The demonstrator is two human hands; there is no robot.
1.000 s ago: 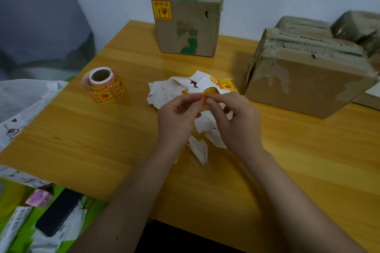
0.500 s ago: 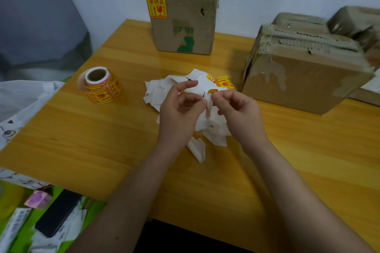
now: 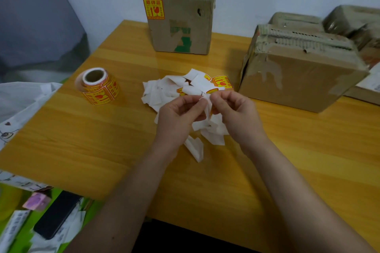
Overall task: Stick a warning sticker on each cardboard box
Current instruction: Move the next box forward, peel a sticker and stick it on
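Your left hand (image 3: 181, 117) has curled its fingers back in since a moment ago; with your right hand (image 3: 236, 113) it pinches a white backing strip (image 3: 207, 107) over the paper scraps (image 3: 164, 92) mid-table (image 3: 82, 139). The stickered box (image 3: 181, 20) stands at the far edge, the unstickered box (image 3: 298, 76) towards the right edge, the sticker roll (image 3: 98, 86) near the left edge.

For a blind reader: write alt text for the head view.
Left hand and right hand pinch a sticker strip over a pile of white backing scraps on a wooden table. One cardboard box bears a warning sticker; another box shows none.
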